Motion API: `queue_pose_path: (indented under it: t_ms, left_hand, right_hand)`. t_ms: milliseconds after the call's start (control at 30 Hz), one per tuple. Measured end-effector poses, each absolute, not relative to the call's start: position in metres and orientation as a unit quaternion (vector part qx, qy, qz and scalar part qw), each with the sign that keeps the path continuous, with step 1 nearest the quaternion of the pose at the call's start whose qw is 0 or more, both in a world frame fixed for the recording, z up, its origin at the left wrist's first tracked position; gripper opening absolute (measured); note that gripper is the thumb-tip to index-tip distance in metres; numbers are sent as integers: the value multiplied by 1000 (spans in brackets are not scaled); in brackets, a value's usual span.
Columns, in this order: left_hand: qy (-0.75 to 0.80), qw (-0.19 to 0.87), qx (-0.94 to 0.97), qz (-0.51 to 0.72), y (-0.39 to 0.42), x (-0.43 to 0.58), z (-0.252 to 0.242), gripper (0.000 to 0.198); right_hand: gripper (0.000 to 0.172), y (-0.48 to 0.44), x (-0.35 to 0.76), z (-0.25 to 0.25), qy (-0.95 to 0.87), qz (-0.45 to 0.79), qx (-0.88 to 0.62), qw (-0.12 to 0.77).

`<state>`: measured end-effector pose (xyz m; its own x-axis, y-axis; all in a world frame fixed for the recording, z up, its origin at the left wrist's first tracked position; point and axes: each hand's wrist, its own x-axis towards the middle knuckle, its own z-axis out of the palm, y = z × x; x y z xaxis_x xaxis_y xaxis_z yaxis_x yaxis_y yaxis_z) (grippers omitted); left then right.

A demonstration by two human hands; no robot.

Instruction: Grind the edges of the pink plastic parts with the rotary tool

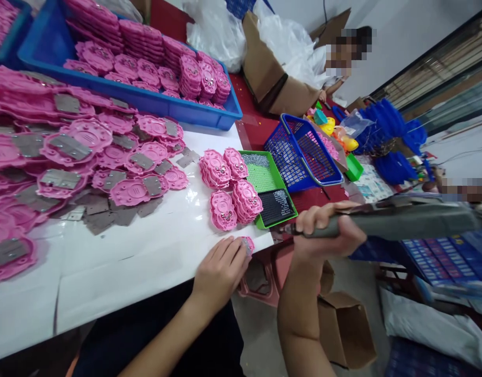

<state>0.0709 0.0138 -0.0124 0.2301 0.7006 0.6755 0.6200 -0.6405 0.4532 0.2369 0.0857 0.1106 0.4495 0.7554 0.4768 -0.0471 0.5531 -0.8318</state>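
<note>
At the front edge of the white table, my left hand [219, 269] has its fingers closed over a pink plastic part [248, 244], most of which they hide. My right hand [327, 228] grips a grey-green electric screwdriver [405, 217], held nearly level, its tip pointing left above the table's corner. Four short stacks of pink parts with small metal pieces [223, 209] stand just beyond my left hand. Beside them lies a green tray [283, 183] with small screws and a black perforated plate [278, 205].
Many pink parts with grey metal plates [141, 162] are heaped on the left, over loose metal plates [101, 220]. Behind, a blue bin [186, 107] holds stacked pink parts. A blue basket [303, 152], cardboard boxes [264, 78] and another person [338, 68] are further off.
</note>
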Motion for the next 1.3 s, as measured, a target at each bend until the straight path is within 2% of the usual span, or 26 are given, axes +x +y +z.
queue_pose_path:
  t_ms: [100, 167, 500, 667, 1300]
  left_hand:
    - [417, 37, 796, 438, 14, 69, -12, 21]
    - [413, 29, 807, 421, 14, 68, -12, 24]
    - [405, 0, 828, 388, 13, 67, -16, 28]
    - [410, 17, 829, 381, 12, 67, -12, 30]
    - [417, 71, 814, 398, 11, 65, -10, 30]
  right_hand:
    - [15, 110, 263, 116, -377, 159, -445, 796]
    - [16, 127, 277, 112, -359, 131, -462, 801]
    - [15, 156, 294, 89, -358, 144, -483, 786]
    - [18, 158, 296, 87, -356, 139, -493, 782]
    - [10, 158, 293, 86, -354, 111, -490, 789]
